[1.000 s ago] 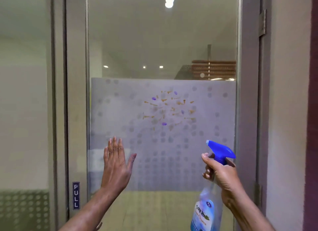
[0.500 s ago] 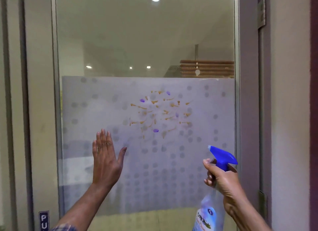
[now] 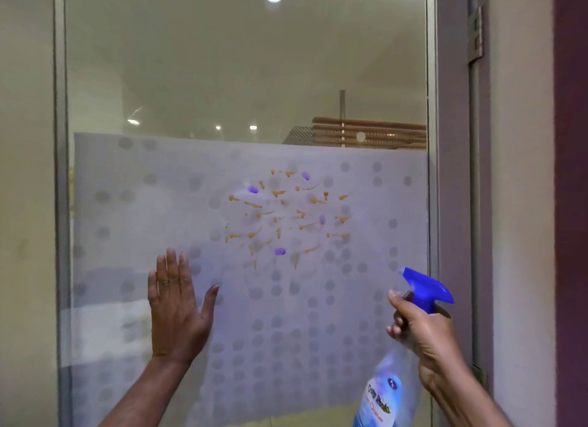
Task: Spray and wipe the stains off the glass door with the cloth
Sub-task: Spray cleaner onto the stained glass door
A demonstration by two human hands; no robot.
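Note:
The glass door fills the view, with a frosted dotted band across its middle. Orange and purple stains are scattered over the upper centre of that band. My left hand lies flat on the glass, fingers spread, below and left of the stains. My right hand grips a clear spray bottle with a blue trigger head, its nozzle aimed up-left at the stains from the lower right. No cloth is in view.
The door's metal frame runs down the right side, with a hinge on the jamb above. A wall stands further right. A fixed panel lies to the left of the door.
The view has shifted closer and to the right, so the stains look larger and the PULL label has left the frame. My left hand stays flat on the glass and the bottle stays raised.

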